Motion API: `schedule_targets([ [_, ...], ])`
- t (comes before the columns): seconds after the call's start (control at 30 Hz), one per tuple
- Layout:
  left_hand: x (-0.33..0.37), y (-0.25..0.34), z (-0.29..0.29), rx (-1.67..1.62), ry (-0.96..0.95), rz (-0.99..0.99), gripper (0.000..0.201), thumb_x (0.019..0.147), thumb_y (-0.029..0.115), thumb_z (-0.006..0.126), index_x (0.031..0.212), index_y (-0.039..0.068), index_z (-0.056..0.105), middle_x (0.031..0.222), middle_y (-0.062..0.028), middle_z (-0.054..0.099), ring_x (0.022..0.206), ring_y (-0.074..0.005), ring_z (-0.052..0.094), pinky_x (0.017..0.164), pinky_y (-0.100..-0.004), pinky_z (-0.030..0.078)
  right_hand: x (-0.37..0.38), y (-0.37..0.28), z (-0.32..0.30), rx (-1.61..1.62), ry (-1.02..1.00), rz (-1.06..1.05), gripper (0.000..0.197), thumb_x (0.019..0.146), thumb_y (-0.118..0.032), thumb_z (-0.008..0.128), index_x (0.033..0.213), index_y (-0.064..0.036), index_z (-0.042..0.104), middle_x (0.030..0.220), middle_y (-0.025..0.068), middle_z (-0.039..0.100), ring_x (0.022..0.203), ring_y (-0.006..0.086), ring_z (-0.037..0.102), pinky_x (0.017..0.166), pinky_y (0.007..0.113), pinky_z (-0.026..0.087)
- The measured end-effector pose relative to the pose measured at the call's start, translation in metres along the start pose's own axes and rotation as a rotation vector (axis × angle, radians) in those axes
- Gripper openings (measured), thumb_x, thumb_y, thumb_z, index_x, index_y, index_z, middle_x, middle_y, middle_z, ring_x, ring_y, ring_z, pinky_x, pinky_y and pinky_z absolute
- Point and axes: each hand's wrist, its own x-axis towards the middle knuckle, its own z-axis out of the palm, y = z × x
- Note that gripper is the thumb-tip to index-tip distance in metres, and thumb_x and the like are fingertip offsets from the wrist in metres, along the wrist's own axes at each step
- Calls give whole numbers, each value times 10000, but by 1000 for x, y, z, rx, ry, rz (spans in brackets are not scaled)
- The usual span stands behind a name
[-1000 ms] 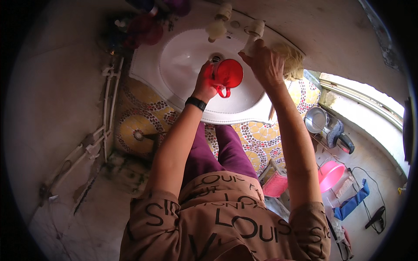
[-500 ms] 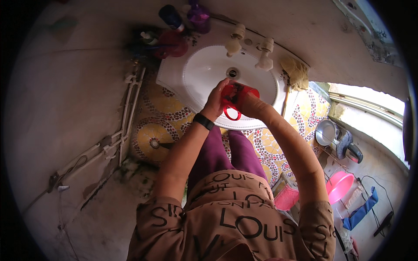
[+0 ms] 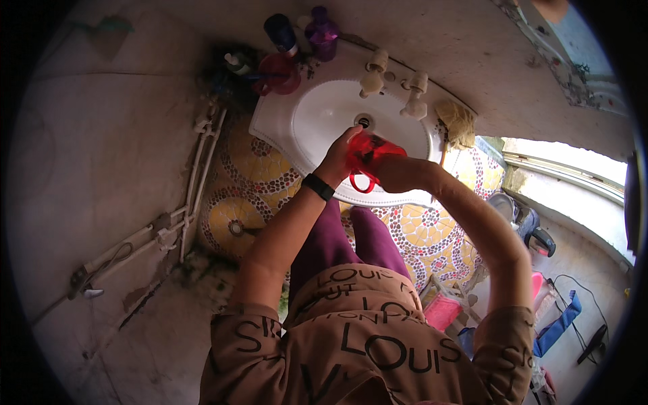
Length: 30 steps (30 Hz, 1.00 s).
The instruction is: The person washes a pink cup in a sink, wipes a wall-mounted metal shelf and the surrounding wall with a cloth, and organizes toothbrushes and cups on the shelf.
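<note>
Over the front part of the white washbasin [image 3: 314,121], a red translucent mug [image 3: 361,145] lies on its side. My left hand [image 3: 336,160], with a black band on its wrist, is wrapped round the mug's left end. The mug's loop handle points down towards me. At the mug's right end is my right hand [image 3: 399,174], its fingers reaching into the opening and hidden there. Something dark shows through the red wall; I cannot make out what it is.
Two pale taps, the left tap [image 3: 374,74] and the right tap [image 3: 415,98], rise behind the basin. A yellowish cloth [image 3: 455,121] lies on its right corner. Another red mug [image 3: 280,73], a dark blue container [image 3: 280,34] and a purple bottle [image 3: 322,34] crowd the back left.
My right elbow has swung outward and the right wrist has turned at the mug's mouth. The left hand keeps its hold on the mug. The whole view has shifted slightly.
</note>
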Motion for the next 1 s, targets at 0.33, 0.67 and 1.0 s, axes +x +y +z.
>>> schedule_targets([
  [0.33,-10,12,-4,209,-120,-130,526,957,448,394,1284,45,479,1212,-116,564,1102,-247,561,852,-457,511,3,5,10,321,314,-174,339,843,-142,559,1162,-32,524,933,166,627,836,232,625,715,355,483],
  [0.67,-20,20,-6,9,-230,-112,531,952,449,389,1313,64,439,1170,-111,576,1021,-221,583,839,-412,508,-4,6,36,35,998,-77,234,781,-126,654,945,9,557,795,175,607,821,372,612,744,426,490],
  [1.0,-20,-11,15,128,149,453,368,984,301,377,1219,44,495,1161,-136,558,1076,-279,559,933,-381,458,4,-1,29,689,1187,75,273,915,-200,519,766,17,589,621,174,586,590,344,591,570,401,470],
])
